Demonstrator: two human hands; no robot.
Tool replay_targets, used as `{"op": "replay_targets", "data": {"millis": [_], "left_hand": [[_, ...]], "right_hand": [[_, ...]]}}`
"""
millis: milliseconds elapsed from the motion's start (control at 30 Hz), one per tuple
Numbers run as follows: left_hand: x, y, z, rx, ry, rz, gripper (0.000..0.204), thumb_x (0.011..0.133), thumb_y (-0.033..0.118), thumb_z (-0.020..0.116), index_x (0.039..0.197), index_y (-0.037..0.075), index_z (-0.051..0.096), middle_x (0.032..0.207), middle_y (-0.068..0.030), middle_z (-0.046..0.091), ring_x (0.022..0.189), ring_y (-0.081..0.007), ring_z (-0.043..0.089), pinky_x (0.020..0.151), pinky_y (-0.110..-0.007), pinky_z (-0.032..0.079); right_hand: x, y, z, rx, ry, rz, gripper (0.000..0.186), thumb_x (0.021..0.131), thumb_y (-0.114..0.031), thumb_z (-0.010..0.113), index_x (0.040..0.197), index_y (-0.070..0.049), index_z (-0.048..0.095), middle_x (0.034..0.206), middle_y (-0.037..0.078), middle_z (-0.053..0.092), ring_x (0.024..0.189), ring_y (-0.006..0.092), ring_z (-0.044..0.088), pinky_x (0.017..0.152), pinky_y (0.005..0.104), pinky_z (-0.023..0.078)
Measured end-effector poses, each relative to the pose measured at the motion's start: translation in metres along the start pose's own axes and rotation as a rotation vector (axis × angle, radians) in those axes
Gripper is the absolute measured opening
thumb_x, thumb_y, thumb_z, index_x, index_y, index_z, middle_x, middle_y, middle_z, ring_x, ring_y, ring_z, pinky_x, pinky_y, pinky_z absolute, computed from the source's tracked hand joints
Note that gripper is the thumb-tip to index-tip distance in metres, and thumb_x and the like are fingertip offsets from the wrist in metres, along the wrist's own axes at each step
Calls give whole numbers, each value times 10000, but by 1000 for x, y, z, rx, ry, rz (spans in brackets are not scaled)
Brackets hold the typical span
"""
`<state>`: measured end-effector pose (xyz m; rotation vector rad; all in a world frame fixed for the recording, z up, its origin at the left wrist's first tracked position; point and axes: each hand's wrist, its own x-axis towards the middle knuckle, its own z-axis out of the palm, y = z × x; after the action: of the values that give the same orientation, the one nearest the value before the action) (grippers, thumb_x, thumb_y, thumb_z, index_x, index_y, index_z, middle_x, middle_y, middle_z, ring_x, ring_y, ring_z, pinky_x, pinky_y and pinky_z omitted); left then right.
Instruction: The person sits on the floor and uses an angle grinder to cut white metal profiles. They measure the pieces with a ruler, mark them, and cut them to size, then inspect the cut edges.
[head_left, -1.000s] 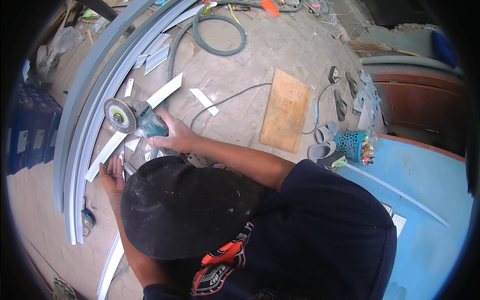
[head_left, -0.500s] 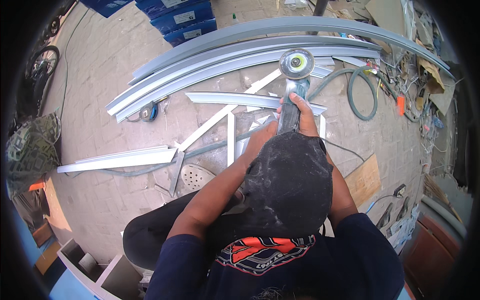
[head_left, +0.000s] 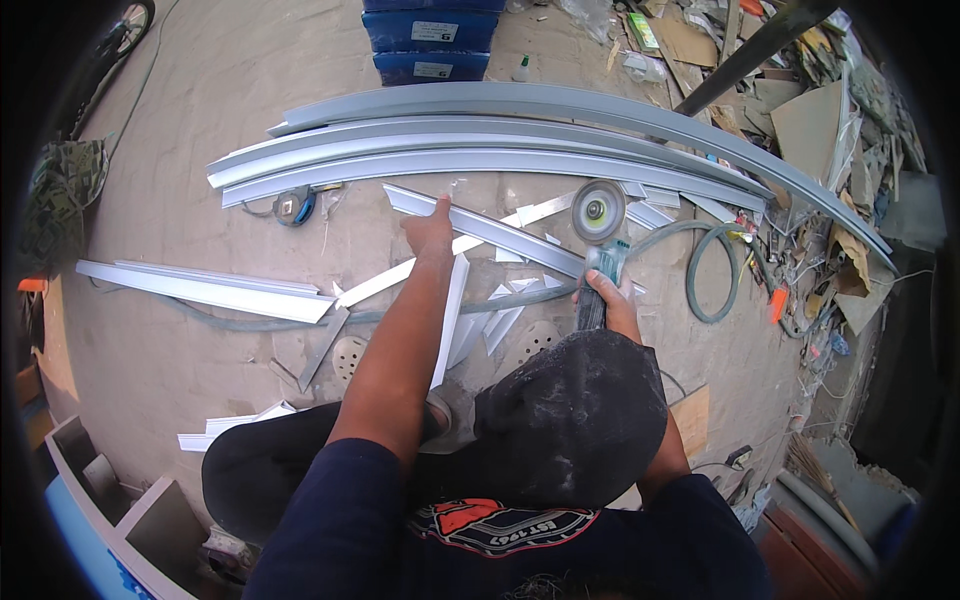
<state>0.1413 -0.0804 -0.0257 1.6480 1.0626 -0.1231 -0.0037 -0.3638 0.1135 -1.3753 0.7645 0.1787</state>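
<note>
In my right hand (head_left: 612, 303) is an angle grinder (head_left: 607, 260), its body upright in my grip and its round cutting disc (head_left: 598, 211) at the far end. My left hand (head_left: 430, 232) reaches forward and grips a short silver metal profile (head_left: 510, 235) near its left end. That profile slants down to the right, and its right part passes behind the grinder. Under it lies a flat pale strip (head_left: 385, 283) running diagonally. Several white offcuts (head_left: 503, 318) lie between my shoes. Whether the disc is spinning I cannot tell.
Long silver profiles (head_left: 480, 160) lie across the ground ahead. A tape measure (head_left: 295, 206) sits left of centre, with shorter profiles (head_left: 215, 287) below it. A green hose (head_left: 690, 275) coils at right near scrap (head_left: 800, 290). Blue boxes (head_left: 430, 68) are stacked at the back.
My left hand has left the grinder and moved forward left onto the short profile, which now slants more steeply. The right hand keeps the grinder. The whole view has shifted.
</note>
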Motion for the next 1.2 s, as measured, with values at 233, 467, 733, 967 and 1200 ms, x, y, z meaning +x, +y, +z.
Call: {"op": "replay_targets", "data": {"millis": [233,467,733,967,1200], "left_hand": [[11,21,52,-270,-3,-240,698,889,214,876,1366,-65,449,1319,-294,667,1121,-420,738,945,-545,658],[15,14,39,-462,-96,-185,616,940,220,812,1376,-71,489,1315,-281,649,1052,-398,755,772,-547,721],[13,-13,16,-241,-67,-150,590,1054,405,669,1285,-132,588,1257,-296,686,984,-405,791,611,-458,736],[13,-5,15,-230,-100,-194,553,1089,379,626,1243,-152,642,1195,-281,720,908,-387,799,594,-427,732],[12,3,14,-248,-101,-203,545,1083,362,621,1238,-158,658,1195,-281,726,901,-385,798,605,-434,736]], "right_hand": [[11,-2,9,-130,-148,-44,565,932,-286,826,1350,-18,556,977,82,661,767,178,713,683,314,571],[44,11,-12,-380,-218,-97,687,916,-329,850,1418,13,529,1029,100,681,795,178,712,693,308,572],[74,-1,20,-898,-326,-235,982,865,-441,865,1572,89,436,1291,264,689,1099,316,721,956,396,570],[73,-11,48,-921,-321,-227,882,847,-511,837,1484,30,557,1269,250,724,1189,358,707,1033,431,525],[76,-14,48,-950,-328,-206,875,848,-500,832,1492,28,562,1282,271,719,1199,375,706,1053,442,519]]}}
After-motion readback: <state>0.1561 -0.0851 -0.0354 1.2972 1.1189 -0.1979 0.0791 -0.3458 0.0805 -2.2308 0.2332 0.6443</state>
